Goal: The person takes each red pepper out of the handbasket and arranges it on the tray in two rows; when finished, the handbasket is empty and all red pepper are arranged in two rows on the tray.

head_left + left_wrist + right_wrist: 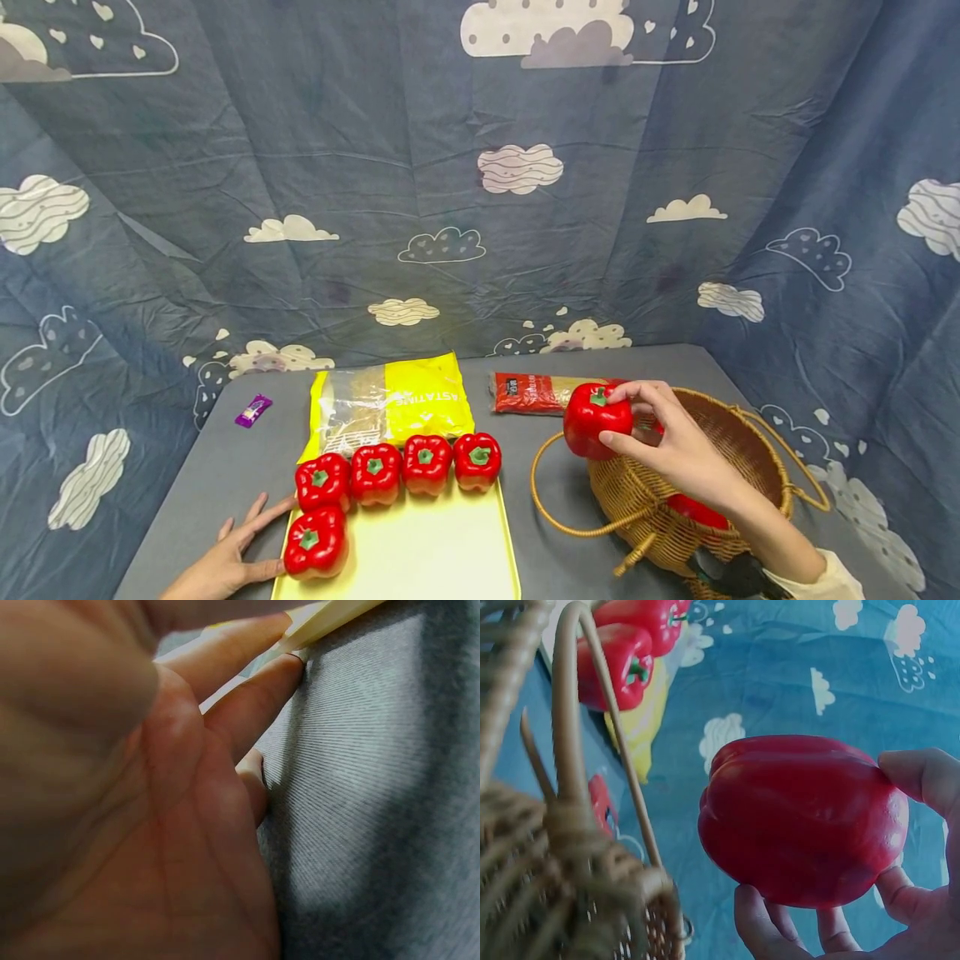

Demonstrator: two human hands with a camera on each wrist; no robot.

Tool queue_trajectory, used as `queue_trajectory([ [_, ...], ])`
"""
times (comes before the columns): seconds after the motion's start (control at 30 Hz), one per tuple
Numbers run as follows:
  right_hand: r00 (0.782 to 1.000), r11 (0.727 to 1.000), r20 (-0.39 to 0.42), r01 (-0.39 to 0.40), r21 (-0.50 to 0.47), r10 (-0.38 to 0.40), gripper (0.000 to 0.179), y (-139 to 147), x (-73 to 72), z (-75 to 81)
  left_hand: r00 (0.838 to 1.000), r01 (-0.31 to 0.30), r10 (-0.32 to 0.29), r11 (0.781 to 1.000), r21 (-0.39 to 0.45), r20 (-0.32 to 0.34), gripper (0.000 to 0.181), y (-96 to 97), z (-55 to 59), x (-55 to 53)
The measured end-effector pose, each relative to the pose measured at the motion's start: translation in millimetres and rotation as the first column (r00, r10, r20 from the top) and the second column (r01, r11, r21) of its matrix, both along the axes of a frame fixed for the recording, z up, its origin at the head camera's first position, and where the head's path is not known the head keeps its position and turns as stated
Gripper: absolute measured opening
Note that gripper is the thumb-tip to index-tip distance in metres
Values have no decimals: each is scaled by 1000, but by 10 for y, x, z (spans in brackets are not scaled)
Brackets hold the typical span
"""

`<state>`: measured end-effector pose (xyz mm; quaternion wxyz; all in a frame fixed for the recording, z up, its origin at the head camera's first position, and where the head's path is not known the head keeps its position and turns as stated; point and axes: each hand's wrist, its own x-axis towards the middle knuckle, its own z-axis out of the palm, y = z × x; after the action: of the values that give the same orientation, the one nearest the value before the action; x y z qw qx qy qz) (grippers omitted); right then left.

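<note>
My right hand (pixel 671 446) grips a red bell pepper (pixel 588 423) between thumb and fingers, over the left side of a wicker basket (pixel 637 500). In the right wrist view the held pepper (pixel 802 821) lies on its side in the fingers. Several more bell peppers stand on a pale yellow tray (pixel 420 550), in a row along its far edge and down its left side. Beside the tray's left edge, my left hand (pixel 228 554) has its fingers spread, near the closest pepper (pixel 315 542). In the left wrist view its fingertips (pixel 289 671) reach the tray's rim.
Behind the tray lies a yellow pasta bag (pixel 427 396). A red packet (pixel 528 393) lies behind the basket, and a small purple wrapped sweet (pixel 253 411) at the far left. The basket's handle (pixel 536 492) hangs out leftward; red shows inside the basket. A cloud-patterned curtain (pixel 420 192) surrounds the table.
</note>
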<state>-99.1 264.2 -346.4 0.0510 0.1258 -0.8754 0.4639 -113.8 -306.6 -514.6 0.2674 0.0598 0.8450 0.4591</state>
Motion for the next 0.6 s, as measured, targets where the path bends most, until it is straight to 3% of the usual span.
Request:
queue_trajectory([
  [0.43,998,998,32,-47,-43,49,37,-241,3,-123,1000,7,-6,999,38,-28,86,-33,-20,15],
  [0.6,996,995,-5,-85,-58,85,37,-307,0,-179,1000,-1,1,1000,20,-20,87,-21,-21,8],
])
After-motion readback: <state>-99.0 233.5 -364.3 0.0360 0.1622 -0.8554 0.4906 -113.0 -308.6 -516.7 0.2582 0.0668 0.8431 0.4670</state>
